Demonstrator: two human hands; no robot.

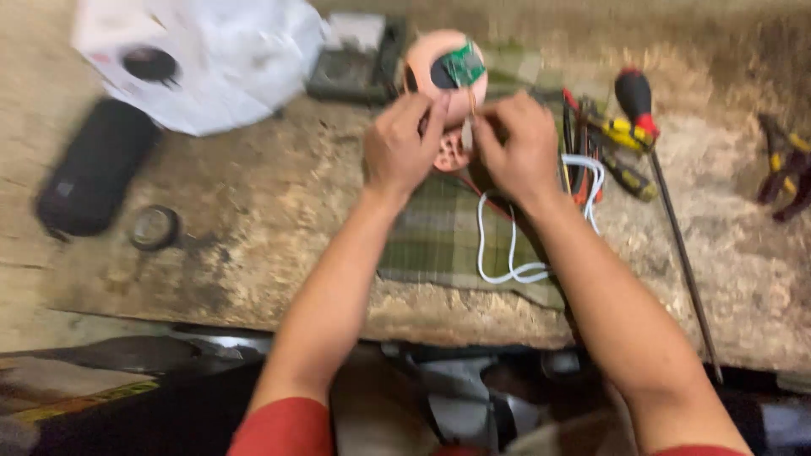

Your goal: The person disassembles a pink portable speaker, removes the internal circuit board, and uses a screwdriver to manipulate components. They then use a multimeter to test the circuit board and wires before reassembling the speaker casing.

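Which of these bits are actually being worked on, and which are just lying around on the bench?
In hand:
- left hand and right hand on the pink round casing
- its green circuit board
- white cable

Lying about:
- black cylinder
- white bag
- long screwdriver
- pliers
- round ring

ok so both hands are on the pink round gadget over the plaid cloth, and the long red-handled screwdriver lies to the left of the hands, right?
Not quite. The head view shows the long red-handled screwdriver to the right of the hands, not left. The rest holds: left hand and right hand are on the pink round gadget over the plaid cloth.
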